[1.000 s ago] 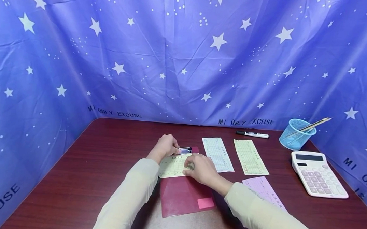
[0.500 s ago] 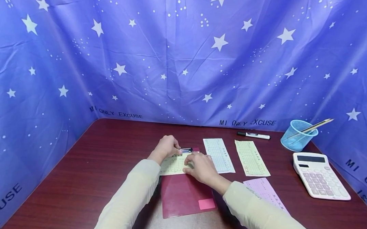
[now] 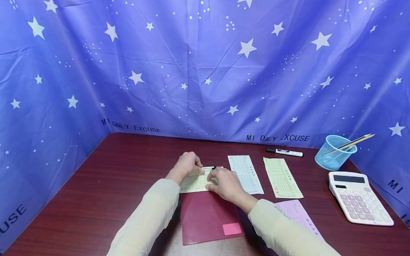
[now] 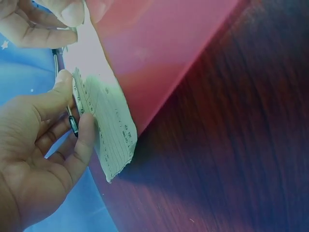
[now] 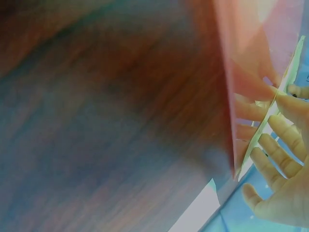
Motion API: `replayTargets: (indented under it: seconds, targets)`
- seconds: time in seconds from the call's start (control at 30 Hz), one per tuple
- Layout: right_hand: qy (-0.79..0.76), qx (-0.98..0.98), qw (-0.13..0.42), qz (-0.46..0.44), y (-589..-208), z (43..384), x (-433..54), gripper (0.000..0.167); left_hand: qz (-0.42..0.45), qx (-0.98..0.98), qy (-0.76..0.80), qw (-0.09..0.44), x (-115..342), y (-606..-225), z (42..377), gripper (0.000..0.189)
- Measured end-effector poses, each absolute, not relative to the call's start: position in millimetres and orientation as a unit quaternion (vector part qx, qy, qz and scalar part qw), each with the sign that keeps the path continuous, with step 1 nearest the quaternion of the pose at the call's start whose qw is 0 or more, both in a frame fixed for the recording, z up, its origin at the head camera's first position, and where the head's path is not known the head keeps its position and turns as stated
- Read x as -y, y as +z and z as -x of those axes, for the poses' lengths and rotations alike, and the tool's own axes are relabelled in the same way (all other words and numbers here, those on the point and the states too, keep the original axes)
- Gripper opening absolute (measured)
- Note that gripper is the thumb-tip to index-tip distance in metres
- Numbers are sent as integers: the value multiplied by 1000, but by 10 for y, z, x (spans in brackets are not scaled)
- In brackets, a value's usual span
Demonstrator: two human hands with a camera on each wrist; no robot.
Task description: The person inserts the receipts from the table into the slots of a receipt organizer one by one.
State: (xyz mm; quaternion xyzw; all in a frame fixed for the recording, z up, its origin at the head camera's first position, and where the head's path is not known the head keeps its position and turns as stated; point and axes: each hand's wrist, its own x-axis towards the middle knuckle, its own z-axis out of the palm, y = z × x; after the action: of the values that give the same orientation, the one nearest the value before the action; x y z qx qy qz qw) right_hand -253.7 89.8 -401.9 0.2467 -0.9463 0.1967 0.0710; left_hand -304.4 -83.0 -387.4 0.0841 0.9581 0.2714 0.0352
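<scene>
A maroon clipboard (image 3: 208, 216) lies in front of me, with a pink label near its lower right corner. Across its top is a pale yellow-green printed slip (image 3: 193, 184), whose raised face shows in the left wrist view. My left hand (image 3: 187, 166) pinches the clipboard's metal clip (image 3: 209, 167) at the slip's upper edge; the clip's black-tipped wire (image 4: 73, 125) shows between its fingers. With thumb and fingertips, my right hand (image 3: 226, 184) pinches the slip's right part. In the right wrist view the slip (image 5: 263, 126) appears edge-on. Fingers hide most of the clip.
Right of the clipboard lie a white-blue slip (image 3: 245, 175), a yellow-green slip (image 3: 283, 178) and a pink slip (image 3: 298, 214), partly under the right forearm. Farther off are a marker (image 3: 284, 152), a blue mesh pen cup (image 3: 335, 152) and a calculator (image 3: 360, 198).
The slip has slid up the clipboard toward the clip, baring more maroon below and covering more of the clip's metal. Both hands keep nearly the same places; the whole view has shifted slightly.
</scene>
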Motion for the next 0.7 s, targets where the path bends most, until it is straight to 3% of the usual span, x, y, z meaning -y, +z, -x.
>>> replayTargets:
  seconds: [0.7]
  targets:
    - [191,947,75,-249,-4038,2580,-884,17,-79,-959,268,41,799,-3862,3028,12]
